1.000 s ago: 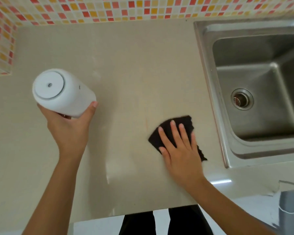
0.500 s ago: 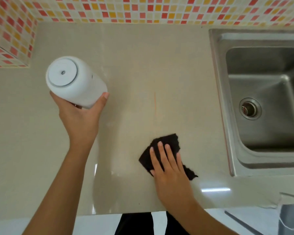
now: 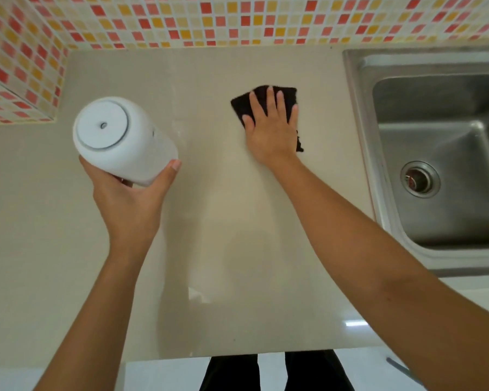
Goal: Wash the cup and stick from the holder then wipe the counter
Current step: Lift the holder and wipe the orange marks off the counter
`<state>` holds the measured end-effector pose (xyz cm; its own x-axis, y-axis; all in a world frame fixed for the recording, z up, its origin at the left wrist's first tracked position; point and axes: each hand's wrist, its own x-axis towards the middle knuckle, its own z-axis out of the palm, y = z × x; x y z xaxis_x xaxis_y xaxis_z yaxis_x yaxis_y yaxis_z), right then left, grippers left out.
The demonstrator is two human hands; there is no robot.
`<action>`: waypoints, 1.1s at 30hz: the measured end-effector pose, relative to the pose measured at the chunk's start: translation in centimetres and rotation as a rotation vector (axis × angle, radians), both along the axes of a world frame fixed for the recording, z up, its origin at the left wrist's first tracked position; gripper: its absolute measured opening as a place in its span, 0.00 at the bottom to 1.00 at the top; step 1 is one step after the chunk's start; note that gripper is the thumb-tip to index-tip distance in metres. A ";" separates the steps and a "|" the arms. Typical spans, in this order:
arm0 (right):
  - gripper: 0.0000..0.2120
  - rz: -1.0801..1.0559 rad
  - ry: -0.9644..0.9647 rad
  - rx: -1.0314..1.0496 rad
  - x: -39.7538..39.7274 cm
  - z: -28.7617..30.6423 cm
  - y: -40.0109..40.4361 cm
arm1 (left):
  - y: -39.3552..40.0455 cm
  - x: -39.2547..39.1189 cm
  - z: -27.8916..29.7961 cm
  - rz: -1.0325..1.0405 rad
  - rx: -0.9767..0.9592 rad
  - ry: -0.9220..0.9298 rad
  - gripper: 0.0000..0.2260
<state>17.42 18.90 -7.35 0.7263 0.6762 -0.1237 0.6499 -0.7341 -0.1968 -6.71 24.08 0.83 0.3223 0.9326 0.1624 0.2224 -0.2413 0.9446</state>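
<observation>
My left hand point(image 3: 127, 204) grips a white cylindrical holder point(image 3: 122, 139), lifted off the beige counter point(image 3: 209, 249) and tipped so its flat round end faces me. My right hand point(image 3: 271, 128) lies flat with fingers spread on a dark cloth point(image 3: 266, 100), pressing it onto the counter toward the back, left of the sink. No cup or stick is in sight.
A steel sink point(image 3: 435, 165) with a round drain point(image 3: 419, 179) fills the right side. Mosaic tile wall point(image 3: 209, 21) runs along the back and left, with a tiled ledge point(image 3: 14, 88) at the left. The counter's front edge point(image 3: 237, 355) is near my legs.
My right hand has pushed the cloth from the counter's front toward the back wall. My left hand still holds the holder raised at the left.
</observation>
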 end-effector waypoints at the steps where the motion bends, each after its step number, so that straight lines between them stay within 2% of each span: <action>1: 0.26 -0.009 -0.017 0.012 -1.4 -0.3 -0.9 | 0.0 -0.2 0.1 0.002 0.001 0.002 0.41; 4: 0.26 0.052 -0.058 0.134 -10.2 -0.3 -5.3 | 0.1 -0.5 0.6 0.050 -0.002 -0.024 0.39; 6: 0.26 0.179 -0.019 0.170 -17.6 -0.1 -8.3 | 0.4 -0.4 1.0 0.074 -0.007 -0.047 0.37; 8: 0.25 0.330 0.033 0.156 -20.5 -0.1 -8.4 | 1.1 -0.3 1.2 0.079 0.006 -0.033 0.37; 11: 0.24 0.407 -0.023 0.172 -15.0 -1.1 -3.7 | 1.7 0.0 0.9 0.081 0.006 -0.001 0.39; 14: 0.24 0.164 -0.085 0.142 -5.1 -1.4 -0.9 | 1.5 0.5 0.6 0.082 -0.019 -0.002 0.39; 17: 0.25 -0.092 -0.049 0.032 3.3 -1.0 -3.7 | 1.5 0.7 0.5 0.070 -0.032 -0.001 0.39; 19: 0.25 -0.242 -0.059 0.057 4.8 -0.6 -5.6 | 1.7 0.6 0.4 0.053 -0.033 0.012 0.40; 21: 0.25 -0.333 -0.082 0.094 1.2 -0.6 -5.0 | 1.8 0.6 0.4 0.049 -0.035 0.023 0.40; 23: 0.26 -0.225 -0.101 0.142 -6.6 -0.7 -4.0 | 2.0 1.0 0.5 0.043 -0.036 0.030 0.40; 25: 0.25 0.044 -0.081 0.175 -13.4 -0.7 -3.7 | 2.7 1.3 0.6 0.038 -0.031 0.043 0.40; 26: 0.25 0.125 -0.051 0.173 -14.3 -0.3 -3.1 | 3.2 1.2 0.7 0.033 -0.028 0.055 0.40; 28: 0.24 0.177 -0.018 0.185 -10.5 -0.1 0.0 | 4.4 1.0 1.1 0.018 -0.012 0.079 0.40; 31: 0.25 0.115 0.026 0.069 -1.6 0.4 6.5 | 6.0 0.0 1.3 -0.013 0.018 0.122 0.41; 33: 0.25 0.087 0.035 0.008 -0.1 0.0 8.4 | 6.6 -0.7 1.2 0.004 0.031 0.129 0.41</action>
<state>17.33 27.31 -7.37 0.6599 0.7379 -0.1418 0.7041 -0.6731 -0.2262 -7.40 30.65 2.02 0.3390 0.9291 0.1482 0.3428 -0.2686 0.9002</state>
